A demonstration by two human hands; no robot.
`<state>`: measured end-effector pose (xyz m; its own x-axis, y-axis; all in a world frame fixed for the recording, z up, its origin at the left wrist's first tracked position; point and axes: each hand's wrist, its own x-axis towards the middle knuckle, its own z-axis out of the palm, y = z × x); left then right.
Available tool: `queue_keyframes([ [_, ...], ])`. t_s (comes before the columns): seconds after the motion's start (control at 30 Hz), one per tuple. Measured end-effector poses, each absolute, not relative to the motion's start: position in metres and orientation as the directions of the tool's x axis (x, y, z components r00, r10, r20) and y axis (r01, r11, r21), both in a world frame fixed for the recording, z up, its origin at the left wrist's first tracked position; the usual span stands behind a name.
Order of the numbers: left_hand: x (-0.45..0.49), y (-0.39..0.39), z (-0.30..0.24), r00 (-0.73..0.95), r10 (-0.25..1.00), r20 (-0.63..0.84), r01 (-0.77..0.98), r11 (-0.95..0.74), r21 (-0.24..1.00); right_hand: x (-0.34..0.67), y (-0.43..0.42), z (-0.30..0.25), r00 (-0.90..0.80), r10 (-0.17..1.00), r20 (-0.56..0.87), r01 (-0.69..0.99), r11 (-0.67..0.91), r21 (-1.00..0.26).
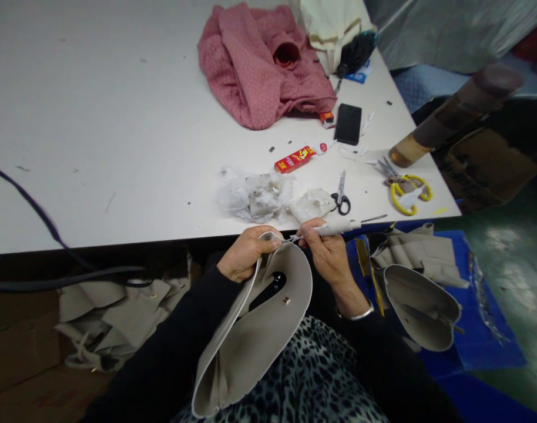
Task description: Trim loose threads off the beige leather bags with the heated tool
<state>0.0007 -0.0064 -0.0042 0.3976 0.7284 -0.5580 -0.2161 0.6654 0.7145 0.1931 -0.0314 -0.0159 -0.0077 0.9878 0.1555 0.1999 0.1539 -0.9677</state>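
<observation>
My left hand [247,251] pinches the top edge of a beige bag piece [262,352], which hangs open above my lap. The piece is curved, with a dark cut-out slot and a small metal fitting on its inner face. In my right hand [329,258] is a slim tool with a white wrapped handle [334,227], its thin end meeting the bag's edge beside my left thumb. I cannot make out what kind of tip it has. Just beyond my hands lie a crumpled clear plastic bag [262,197] and a whitish lump [311,204] on the table.
On the white table [96,117] are black-handled scissors [341,197], yellow-handled scissors [409,191], a red packet [295,159], a phone-like black slab [348,124], a bottle [453,114] and pink cloth [255,64]. More beige pieces lie in a box [118,311] at left and on blue material [489,329] at right.
</observation>
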Motion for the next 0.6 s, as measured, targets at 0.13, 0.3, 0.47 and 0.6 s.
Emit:
queue_keyframes([
  [0.13, -0.003, -0.008, -0.006, 0.408, 0.734, -0.543, -0.227, 0.657, 0.718, 0.195, -0.044, -0.007, -0.164, 0.93, 0.33, 0.232, 0.361, -0.903],
  [0.3, -0.005, -0.011, -0.001, 0.406, 0.745, -0.528, -0.221, 0.641, 0.735, 0.195, -0.062, 0.009, -0.014, 0.913, 0.407, 0.147, 0.405, -0.903],
  [0.47, -0.006, -0.021, 0.007, 0.389, 0.806, -0.447, -0.144, 0.533, 0.834, 0.186, -0.068, 0.006, 0.154, 0.961, 0.23, 0.099, 0.216, -0.971],
  [0.6, -0.009, -0.033, 0.014, 0.313, 0.894, -0.32, 0.015, 0.332, 0.943, 0.178, -0.072, 0.003, 0.04, 0.999, 0.031, 0.023, 0.031, -0.999],
])
